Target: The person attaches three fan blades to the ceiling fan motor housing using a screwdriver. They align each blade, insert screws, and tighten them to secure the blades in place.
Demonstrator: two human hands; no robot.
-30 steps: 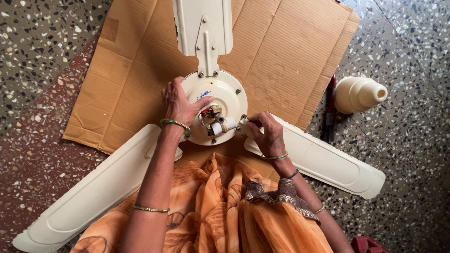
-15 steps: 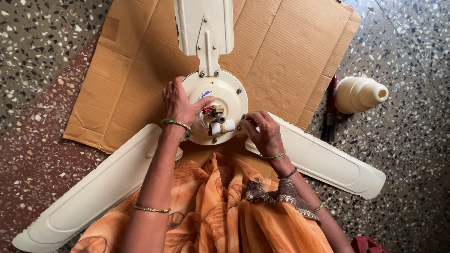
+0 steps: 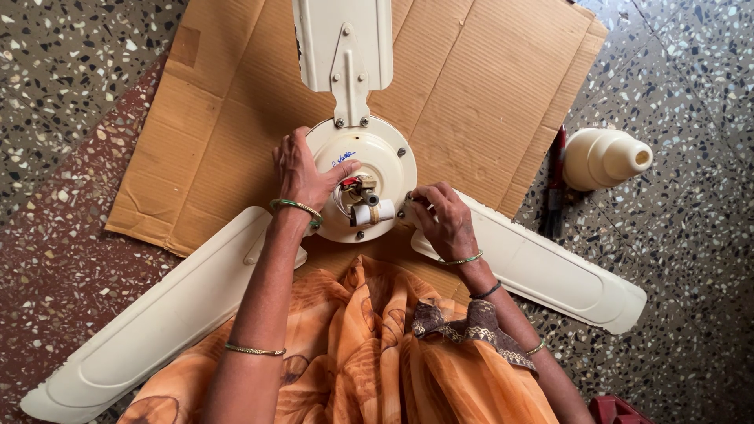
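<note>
1. Orange cloth (image 3: 345, 345) drapes up to the near edge of the hub (image 3: 363, 177), between the two arms. Risk: a fold could get under the hub rim or hide a dropped part.

2. Left hand (image 3: 302, 173) rests flat on the hub's left side, thumb reaching toward the centre, fingers spread and pressing, gripping nothing. If the pressure lets up, the fan may turn on the cardboard (image 3: 236, 118).

3. Right hand (image 3: 444, 220) is at the hub's right rim, fingertips pinched together on something small at the blade joint; cannot tell whether it is a screw or a nut. A small fastener could slip loose and roll under a blade.

4. Hub lies in the middle of the cardboard, on the floor (image 3: 63, 71). Wires and a white cylinder part (image 3: 375, 212) sit exposed at the centre, just beside the left thumb. A snag there could pull a wire.

5. Three blades: left blade (image 3: 157, 322), right blade (image 3: 542, 271), far blade (image 3: 344, 43). Long and thin; leaning on one could bend it.

6. Cream cup (image 3: 605, 157) lies on its side on bare floor, right of the cardboard, beside a red-and-dark tool (image 3: 556, 180). The cup may roll off.
</note>
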